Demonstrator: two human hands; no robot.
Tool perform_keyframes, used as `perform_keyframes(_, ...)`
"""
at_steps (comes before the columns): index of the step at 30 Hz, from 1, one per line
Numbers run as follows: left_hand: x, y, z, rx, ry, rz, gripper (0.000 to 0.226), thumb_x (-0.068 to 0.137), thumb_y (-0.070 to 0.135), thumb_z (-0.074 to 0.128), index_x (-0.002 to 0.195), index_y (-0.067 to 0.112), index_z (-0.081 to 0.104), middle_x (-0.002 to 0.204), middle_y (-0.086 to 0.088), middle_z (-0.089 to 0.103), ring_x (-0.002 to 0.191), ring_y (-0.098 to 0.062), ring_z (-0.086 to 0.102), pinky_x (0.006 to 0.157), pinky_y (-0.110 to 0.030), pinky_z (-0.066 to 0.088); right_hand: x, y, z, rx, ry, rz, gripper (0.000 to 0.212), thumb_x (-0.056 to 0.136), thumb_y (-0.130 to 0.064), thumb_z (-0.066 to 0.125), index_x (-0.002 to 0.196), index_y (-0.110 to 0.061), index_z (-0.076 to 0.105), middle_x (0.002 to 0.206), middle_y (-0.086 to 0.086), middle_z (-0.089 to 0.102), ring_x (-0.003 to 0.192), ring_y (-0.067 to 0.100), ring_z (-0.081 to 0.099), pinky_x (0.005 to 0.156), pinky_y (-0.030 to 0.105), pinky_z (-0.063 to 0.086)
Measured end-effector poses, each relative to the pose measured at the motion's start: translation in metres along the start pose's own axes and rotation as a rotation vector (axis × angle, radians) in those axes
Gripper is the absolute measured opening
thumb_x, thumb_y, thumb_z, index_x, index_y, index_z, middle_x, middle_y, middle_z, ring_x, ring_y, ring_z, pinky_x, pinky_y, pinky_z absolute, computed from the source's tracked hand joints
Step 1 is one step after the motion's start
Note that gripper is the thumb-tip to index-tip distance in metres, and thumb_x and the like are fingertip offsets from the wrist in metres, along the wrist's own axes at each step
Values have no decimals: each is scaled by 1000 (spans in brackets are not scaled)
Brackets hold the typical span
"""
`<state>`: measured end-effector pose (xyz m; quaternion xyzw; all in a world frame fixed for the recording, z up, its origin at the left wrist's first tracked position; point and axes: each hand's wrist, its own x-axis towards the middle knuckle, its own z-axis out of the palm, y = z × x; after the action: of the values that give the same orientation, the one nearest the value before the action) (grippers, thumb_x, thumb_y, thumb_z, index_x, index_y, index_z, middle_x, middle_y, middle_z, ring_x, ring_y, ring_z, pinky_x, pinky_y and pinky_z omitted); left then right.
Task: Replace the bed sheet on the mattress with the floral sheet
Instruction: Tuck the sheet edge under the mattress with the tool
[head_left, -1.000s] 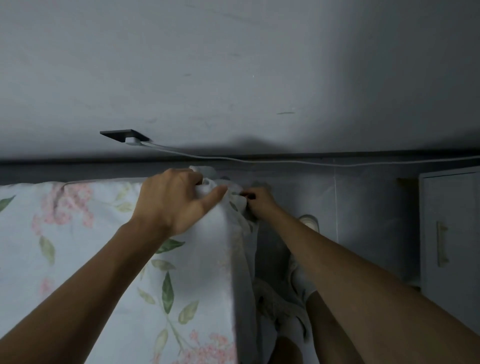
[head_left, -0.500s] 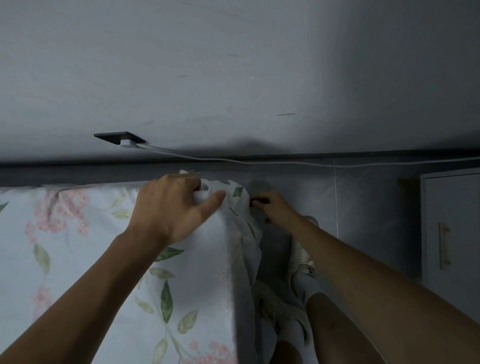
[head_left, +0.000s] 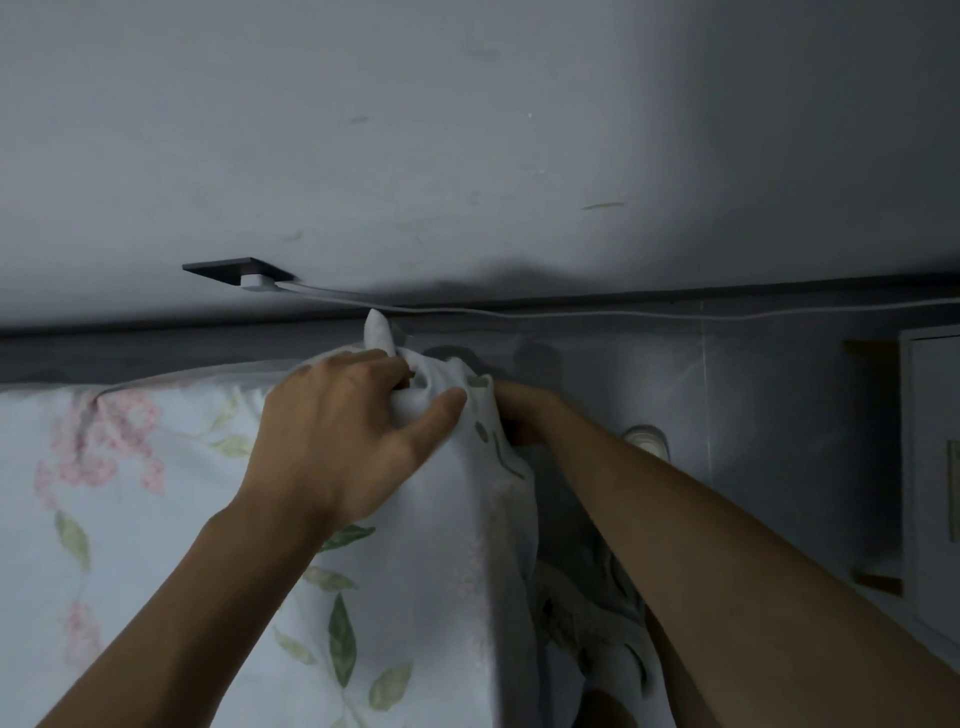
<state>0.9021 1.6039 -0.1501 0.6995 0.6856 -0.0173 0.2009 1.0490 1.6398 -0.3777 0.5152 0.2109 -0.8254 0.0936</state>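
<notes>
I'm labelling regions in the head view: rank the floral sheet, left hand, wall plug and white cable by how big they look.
1. floral sheet
2. left hand, enlarged by nearness
3. white cable, long but thin
4. wall plug

The last two are close.

White floral sheet (head_left: 156, 519): pink blossoms, green leaves.

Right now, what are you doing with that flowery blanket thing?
A person is putting the floral sheet on a bed. The left hand grips a bunched corner of the sheet at the bed's far corner by the wall, a bit of cloth poking up above the fingers. The right hand holds the same corner from the side, partly hidden behind the cloth. The sheet already covers the top; its edge hangs loose down the side.
</notes>
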Motion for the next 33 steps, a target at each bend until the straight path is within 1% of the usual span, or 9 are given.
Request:
perform_keyframes(4, 2, 2, 0, -24, -16, -2, 44, 87, 74, 39, 62, 38, 35, 70, 12, 51, 61, -13, 44, 53, -24, 24, -1, -1, -15, -88, 136, -180, 22, 105, -21, 54, 109, -7, 70, 101, 15, 73, 87, 29, 69, 80, 41, 61)
perform_keyframes(8, 2, 1, -2, -38, -30, -1, 41, 87, 73, 40, 67, 37, 41, 71, 12, 51, 63, -15, 45, 53, -23, 24, -43, 10, -48, -99, 284, -354, 18, 105, -13, 57, 119, -12, 68, 97, 17, 72, 77, 28, 71, 60, 32, 60)
perform_keyframes(11, 4, 1, 0, -14, -41, -8, 44, 87, 73, 40, 72, 33, 52, 77, 8, 60, 66, -17, 46, 54, -30, 26, -74, 36, -85, -100, 458, -438, 14, 103, -10, 60, 101, -15, 73, 81, 14, 72, 72, 32, 70, 62, 36, 58)
perform_keyframes(15, 6, 1, 2, -8, -65, -30, 47, 87, 73, 40, 74, 31, 57, 79, 7, 61, 68, -18, 48, 60, -32, 30, -112, 75, -110, -181, 558, -405, 32, 101, -8, 59, 76, -25, 69, 55, -6, 56, 52, 19, 53, 53, 31, 45)
perform_keyframes(20, 6, 4, 1, -20, -84, -43, 43, 87, 71, 42, 64, 34, 40, 68, 12, 48, 66, -18, 46, 55, -31, 26, -101, 83, -72, -253, 372, -281, 11, 104, -14, 60, 101, -17, 71, 65, -1, 58, 57, 13, 51, 52, 24, 45)
perform_keyframes(24, 4, 2, 2, -17, -67, -27, 46, 88, 70, 41, 61, 32, 41, 65, 11, 50, 62, -18, 46, 53, -28, 26, -49, 56, -7, -126, 229, -335, 23, 104, -13, 58, 120, -3, 71, 95, 9, 73, 80, 13, 68, 68, 25, 57)
perform_keyframes(26, 4, 1, 3, -11, -69, -19, 47, 88, 71, 40, 62, 32, 43, 66, 11, 52, 62, -17, 47, 53, -28, 27, -40, 50, 1, -36, 218, -310, 27, 106, -18, 56, 128, -7, 69, 102, 8, 73, 84, 15, 68, 64, 22, 56)
perform_keyframes(30, 9, -4, 15, 16, -67, -9, 44, 89, 72, 39, 71, 33, 51, 73, 8, 56, 67, -21, 53, 58, -32, 31, -63, 64, -35, -38, 462, -395, 19, 105, -13, 57, 116, -12, 72, 76, -4, 63, 66, 8, 57, 55, 18, 45)
perform_keyframes(33, 18, -9, 38, 59, -49, -16, 58, 88, 72, 39, 89, 24, 72, 88, -2, 69, 78, -29, 63, 66, -33, 35, -87, 78, -83, -25, 692, -408, 21, 102, -13, 58, 87, -18, 72, 69, -2, 59, 62, 15, 54, 56, 27, 42)
